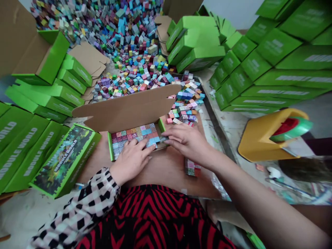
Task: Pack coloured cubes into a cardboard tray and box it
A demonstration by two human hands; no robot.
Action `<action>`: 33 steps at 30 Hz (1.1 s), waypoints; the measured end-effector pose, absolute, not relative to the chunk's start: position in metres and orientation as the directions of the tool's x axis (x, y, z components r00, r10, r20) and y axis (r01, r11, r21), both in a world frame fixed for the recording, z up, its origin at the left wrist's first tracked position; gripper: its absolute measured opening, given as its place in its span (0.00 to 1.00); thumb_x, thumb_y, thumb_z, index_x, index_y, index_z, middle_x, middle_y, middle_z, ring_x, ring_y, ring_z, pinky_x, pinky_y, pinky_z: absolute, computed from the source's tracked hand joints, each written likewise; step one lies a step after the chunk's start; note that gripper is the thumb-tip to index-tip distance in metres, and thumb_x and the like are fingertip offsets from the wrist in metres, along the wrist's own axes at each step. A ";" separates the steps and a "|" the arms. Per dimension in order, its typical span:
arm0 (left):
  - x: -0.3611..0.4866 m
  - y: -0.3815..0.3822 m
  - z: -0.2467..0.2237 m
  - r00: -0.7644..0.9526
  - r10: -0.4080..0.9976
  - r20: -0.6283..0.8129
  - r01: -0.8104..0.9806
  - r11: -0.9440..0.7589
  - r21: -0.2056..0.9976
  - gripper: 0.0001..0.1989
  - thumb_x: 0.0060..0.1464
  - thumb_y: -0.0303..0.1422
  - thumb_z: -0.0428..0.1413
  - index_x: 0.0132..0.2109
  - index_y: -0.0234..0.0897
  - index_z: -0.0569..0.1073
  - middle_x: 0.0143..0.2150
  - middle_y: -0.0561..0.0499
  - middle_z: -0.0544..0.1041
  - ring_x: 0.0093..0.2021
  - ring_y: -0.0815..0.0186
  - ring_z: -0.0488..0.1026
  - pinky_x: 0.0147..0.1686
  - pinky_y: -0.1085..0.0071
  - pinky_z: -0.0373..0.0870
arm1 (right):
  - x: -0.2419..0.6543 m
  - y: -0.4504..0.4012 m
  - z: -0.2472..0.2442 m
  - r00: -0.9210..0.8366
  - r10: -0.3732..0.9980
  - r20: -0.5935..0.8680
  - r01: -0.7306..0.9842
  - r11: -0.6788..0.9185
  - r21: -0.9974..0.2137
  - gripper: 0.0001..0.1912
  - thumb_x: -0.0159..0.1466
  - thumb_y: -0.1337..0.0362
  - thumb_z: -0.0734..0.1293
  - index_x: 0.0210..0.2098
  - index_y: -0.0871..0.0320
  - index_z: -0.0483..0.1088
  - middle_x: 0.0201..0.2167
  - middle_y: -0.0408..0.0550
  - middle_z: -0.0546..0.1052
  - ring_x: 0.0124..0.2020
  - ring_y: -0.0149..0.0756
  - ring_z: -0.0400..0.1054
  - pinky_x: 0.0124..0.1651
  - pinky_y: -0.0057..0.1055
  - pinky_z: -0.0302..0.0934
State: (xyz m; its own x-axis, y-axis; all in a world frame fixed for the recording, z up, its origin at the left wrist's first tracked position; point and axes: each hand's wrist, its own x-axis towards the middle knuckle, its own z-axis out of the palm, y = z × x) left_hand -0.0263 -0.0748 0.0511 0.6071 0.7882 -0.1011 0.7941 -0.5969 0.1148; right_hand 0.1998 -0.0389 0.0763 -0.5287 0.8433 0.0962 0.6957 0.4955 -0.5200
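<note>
An open cardboard box with green sides (110, 147) lies in front of me, its brown lid (129, 107) raised at the back. Rows of small patterned cubes (140, 131) fill most of it, with a gap at the right end. My left hand (133, 157) rests on the front cubes, fingers stretched out. At the box's right end, my right hand (188, 140) has its thumb and fingers pinched together; what sits between them, if anything, is hidden. A small group of cubes (192, 167) stands on the board below my right wrist.
Loose cubes (135, 45) are heaped across the back. A closed printed green box (67, 157) lies at the left, beside more green boxes (23, 145). Stacked green boxes (272, 65) rise at the right, near a yellow tape dispenser (259, 135) with green tape.
</note>
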 end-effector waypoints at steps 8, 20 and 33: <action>-0.027 -0.076 0.048 0.604 0.791 -0.101 0.797 -0.594 0.111 0.21 0.61 0.36 0.51 0.60 0.48 0.64 0.65 0.48 0.61 0.48 0.55 0.63 0.44 0.56 0.63 | 0.172 -0.019 0.084 -0.723 0.654 -0.223 0.691 0.691 -0.211 0.12 0.61 0.72 0.63 0.39 0.55 0.76 0.37 0.49 0.77 0.42 0.43 0.63 0.50 0.41 0.49; -0.027 -0.076 0.051 0.611 0.784 -0.109 0.792 -0.604 0.094 0.20 0.61 0.36 0.50 0.60 0.47 0.65 0.64 0.48 0.63 0.47 0.55 0.63 0.44 0.57 0.63 | 0.182 -0.011 0.077 -0.729 0.660 -0.180 0.683 0.714 -0.151 0.10 0.61 0.71 0.63 0.30 0.55 0.75 0.33 0.48 0.77 0.41 0.42 0.60 0.44 0.39 0.45; -0.027 -0.075 0.050 0.601 0.788 -0.135 0.799 -0.586 0.137 0.23 0.60 0.36 0.52 0.62 0.48 0.63 0.66 0.49 0.60 0.50 0.53 0.62 0.46 0.55 0.64 | 0.215 -0.007 0.070 -0.522 0.839 0.155 0.670 0.516 -0.534 0.12 0.62 0.69 0.61 0.39 0.56 0.76 0.37 0.48 0.79 0.41 0.38 0.69 0.48 0.36 0.58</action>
State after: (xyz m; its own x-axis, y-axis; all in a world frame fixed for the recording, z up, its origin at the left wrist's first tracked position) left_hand -0.0272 -0.0753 0.0498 0.6012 0.7877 -0.1348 0.7986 -0.5861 0.1367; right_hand 0.2153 -0.0067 0.0696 -0.5220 0.8388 0.1548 0.6703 0.5156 -0.5337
